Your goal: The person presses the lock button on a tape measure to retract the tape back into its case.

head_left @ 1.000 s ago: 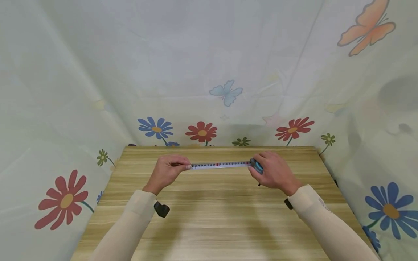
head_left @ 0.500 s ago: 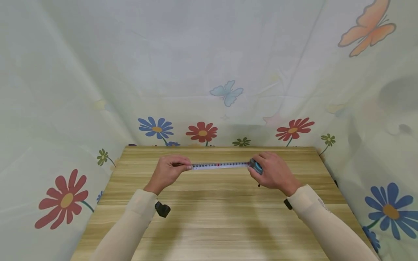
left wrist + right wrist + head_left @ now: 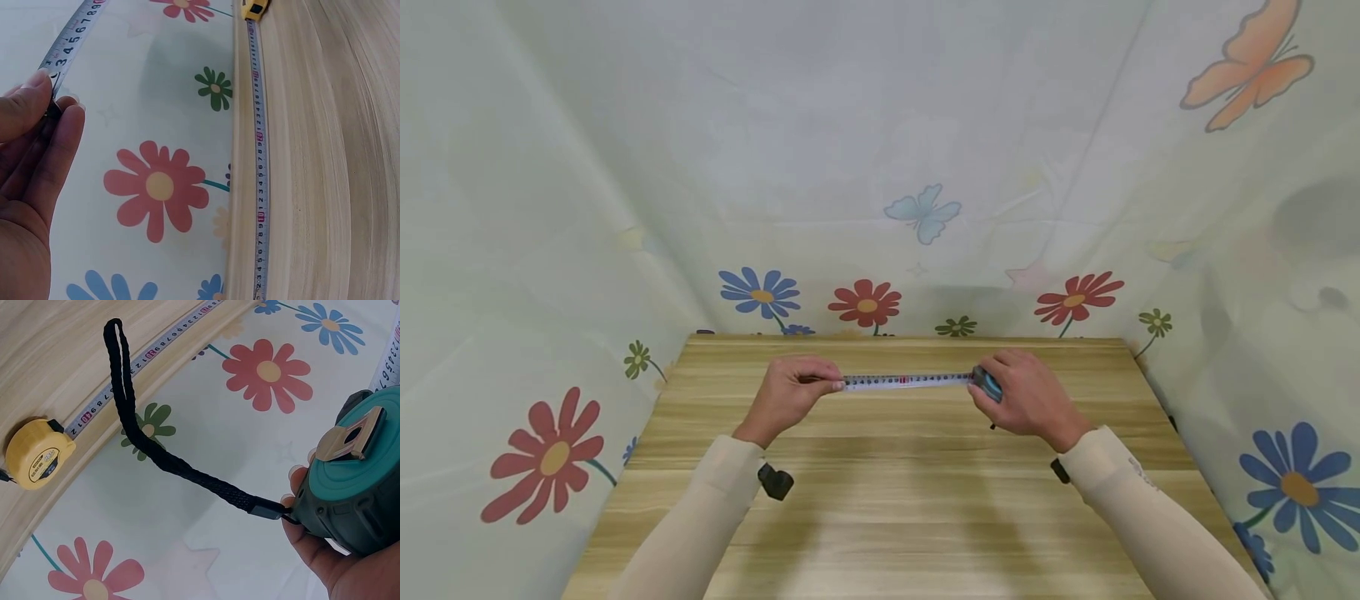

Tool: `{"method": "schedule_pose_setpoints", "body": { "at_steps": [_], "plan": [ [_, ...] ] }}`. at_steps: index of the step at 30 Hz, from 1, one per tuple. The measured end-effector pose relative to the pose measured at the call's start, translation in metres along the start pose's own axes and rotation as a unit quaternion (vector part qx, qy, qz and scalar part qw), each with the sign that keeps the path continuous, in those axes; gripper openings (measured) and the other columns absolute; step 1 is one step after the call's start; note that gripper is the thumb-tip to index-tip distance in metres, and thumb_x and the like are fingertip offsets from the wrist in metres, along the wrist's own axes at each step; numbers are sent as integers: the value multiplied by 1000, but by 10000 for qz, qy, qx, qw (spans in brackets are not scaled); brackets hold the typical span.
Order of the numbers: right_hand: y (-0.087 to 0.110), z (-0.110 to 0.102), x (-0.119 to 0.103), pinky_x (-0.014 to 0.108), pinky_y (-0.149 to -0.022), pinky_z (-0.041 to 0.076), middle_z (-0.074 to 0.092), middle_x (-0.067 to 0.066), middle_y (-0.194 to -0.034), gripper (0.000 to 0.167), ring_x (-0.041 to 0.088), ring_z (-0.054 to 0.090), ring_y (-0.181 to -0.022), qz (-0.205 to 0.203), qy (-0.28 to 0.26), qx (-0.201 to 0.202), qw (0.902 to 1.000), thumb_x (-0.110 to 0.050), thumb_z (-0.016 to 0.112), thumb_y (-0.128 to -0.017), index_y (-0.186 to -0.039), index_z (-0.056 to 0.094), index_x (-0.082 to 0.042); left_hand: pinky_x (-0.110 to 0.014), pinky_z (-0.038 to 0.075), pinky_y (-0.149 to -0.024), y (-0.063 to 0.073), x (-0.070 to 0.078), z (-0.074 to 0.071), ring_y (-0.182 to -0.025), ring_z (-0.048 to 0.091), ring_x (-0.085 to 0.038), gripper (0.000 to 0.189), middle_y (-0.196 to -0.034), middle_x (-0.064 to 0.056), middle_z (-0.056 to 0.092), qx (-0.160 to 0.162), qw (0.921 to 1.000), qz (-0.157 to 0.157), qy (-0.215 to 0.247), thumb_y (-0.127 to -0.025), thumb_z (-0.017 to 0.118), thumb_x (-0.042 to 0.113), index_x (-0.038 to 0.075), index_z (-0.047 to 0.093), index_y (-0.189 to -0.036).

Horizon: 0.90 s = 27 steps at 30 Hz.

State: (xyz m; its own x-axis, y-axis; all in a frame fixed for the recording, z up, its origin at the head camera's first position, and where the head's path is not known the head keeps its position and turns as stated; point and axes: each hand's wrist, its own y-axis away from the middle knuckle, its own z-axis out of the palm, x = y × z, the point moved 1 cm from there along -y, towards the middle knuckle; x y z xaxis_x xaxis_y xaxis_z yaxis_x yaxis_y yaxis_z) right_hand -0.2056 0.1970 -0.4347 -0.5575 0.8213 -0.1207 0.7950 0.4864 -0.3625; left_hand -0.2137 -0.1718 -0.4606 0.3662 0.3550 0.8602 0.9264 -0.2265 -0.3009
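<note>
My left hand (image 3: 790, 398) pinches the end of a measuring blade between thumb and fingers; in the left wrist view that blade (image 3: 76, 37) runs up and away. The right hand (image 3: 1033, 396) grips the teal and black tape measure (image 3: 350, 481) it comes from, with a metal clip facing the camera. A black wrist strap (image 3: 178, 467) hangs off its case. On the table lies a second, yellow tape measure (image 3: 40, 455), its blade (image 3: 261, 169) pulled out along the far edge. In the head view the yellow case is hidden, and the held tape stretches level between both hands.
The wooden table (image 3: 895, 517) ends at a pale cloth backdrop (image 3: 820, 150) with printed flowers and butterflies, which also rises at both sides. A black wrist device (image 3: 775, 482) is strapped at the left cuff, and another (image 3: 1060, 471) shows at the right.
The hands draw very slightly closer, the left shifting a little right and the right a little left. Both keep their hold on the tape measure.
</note>
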Motion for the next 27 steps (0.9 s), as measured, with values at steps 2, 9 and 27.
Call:
{"method": "schedule_pose_setpoints", "body": {
  "at_steps": [2,9,27],
  "plan": [
    [0,0,-1,39,-72,55,69,2,-89,29,17,58,-76,-6,-13,-7,10000,-38,72,-93,-100,73,-10,-25,62,-70,1,-1,0,-79,73,-14,7,-100,-5,80,3,10000,18,0,-90,82,10,14,85,-94],
    [-1,1,-3,39,-72,55,69,2,-89,31,17,59,-76,-2,-10,-1,10000,-39,72,-93,-102,73,-9,-23,60,-69,1,0,0,-78,71,-15,7,-100,-7,80,18,10000,-44,16,-89,82,10,12,85,-95],
    [-3,6,-6,37,-70,54,68,3,-87,30,16,57,-75,-89,41,76,9999,-36,74,-92,-101,73,-8,-21,60,-70,1,1,0,-79,71,-17,7,-100,-9,80,-26,9999,93,95,-89,83,10,10,85,-95]
  ]
}}
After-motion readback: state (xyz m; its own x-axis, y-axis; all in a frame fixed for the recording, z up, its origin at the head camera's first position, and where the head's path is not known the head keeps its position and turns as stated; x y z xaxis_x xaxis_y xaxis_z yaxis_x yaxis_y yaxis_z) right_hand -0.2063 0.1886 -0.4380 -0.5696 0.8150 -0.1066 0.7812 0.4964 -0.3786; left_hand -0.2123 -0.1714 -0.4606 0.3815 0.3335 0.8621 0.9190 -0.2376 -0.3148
